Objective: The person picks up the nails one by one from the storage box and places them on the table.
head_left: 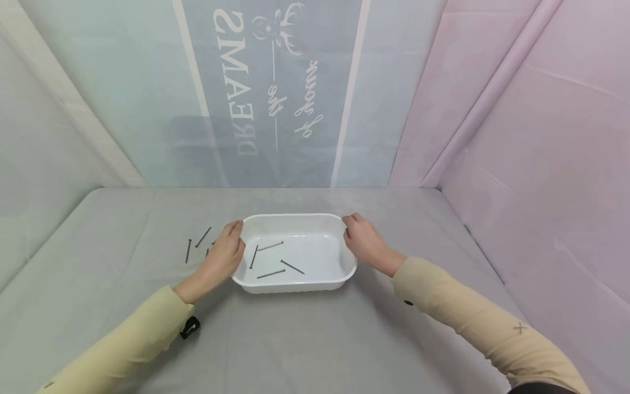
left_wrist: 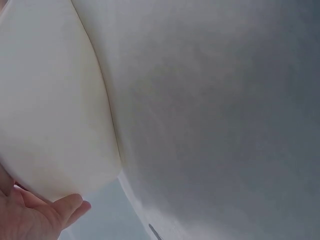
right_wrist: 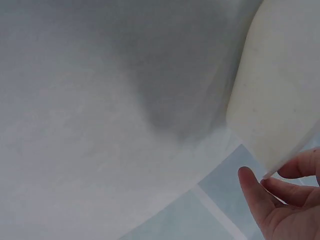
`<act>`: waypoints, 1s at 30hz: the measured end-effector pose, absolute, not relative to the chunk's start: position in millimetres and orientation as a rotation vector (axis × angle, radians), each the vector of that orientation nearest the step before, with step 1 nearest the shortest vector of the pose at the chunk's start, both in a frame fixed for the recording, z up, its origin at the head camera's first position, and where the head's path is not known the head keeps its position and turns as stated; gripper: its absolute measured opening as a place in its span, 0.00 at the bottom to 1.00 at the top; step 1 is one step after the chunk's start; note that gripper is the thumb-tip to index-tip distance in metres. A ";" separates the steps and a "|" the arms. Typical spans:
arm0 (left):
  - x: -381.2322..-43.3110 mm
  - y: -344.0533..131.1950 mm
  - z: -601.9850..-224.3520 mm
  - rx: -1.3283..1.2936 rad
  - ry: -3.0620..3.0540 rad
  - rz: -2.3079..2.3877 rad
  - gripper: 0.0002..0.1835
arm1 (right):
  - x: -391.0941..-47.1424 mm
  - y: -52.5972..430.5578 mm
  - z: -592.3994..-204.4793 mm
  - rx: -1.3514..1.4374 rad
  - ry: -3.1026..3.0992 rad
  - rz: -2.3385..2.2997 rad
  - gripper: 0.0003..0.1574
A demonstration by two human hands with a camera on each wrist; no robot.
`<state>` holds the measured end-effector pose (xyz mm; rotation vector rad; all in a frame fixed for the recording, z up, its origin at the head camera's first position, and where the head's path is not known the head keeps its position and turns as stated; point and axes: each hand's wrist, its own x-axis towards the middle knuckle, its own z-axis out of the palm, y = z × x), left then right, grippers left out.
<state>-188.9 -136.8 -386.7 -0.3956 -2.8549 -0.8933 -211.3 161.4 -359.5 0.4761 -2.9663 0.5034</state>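
A white oblong plastic basin (head_left: 315, 257) with rounded corners sits between both hands in the head view. Several dark nails (head_left: 270, 273) lie scattered inside it, mostly toward its left half. My left hand (head_left: 223, 254) grips the basin's left rim, and my right hand (head_left: 366, 241) pinches the right rim near the far corner. From the left wrist, the left hand (left_wrist: 40, 215) shows at the basin's outer wall (left_wrist: 55, 100). In the right wrist view, the right hand (right_wrist: 292, 200) has its fingers at the basin's edge (right_wrist: 280, 95).
Left of the basin, several more nails (head_left: 188, 251) lie on the grey cloth-covered table (head_left: 305, 339), some partly hidden by the left hand. A printed blue cloth (head_left: 275, 169) hangs behind the table. Pale cloth walls (head_left: 551, 191) stand on both sides.
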 end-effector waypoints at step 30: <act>-192.9 -138.2 -382.0 -0.402 -2.871 -0.810 0.24 | -209.5 133.6 -305.8 1.005 -2.984 0.168 0.16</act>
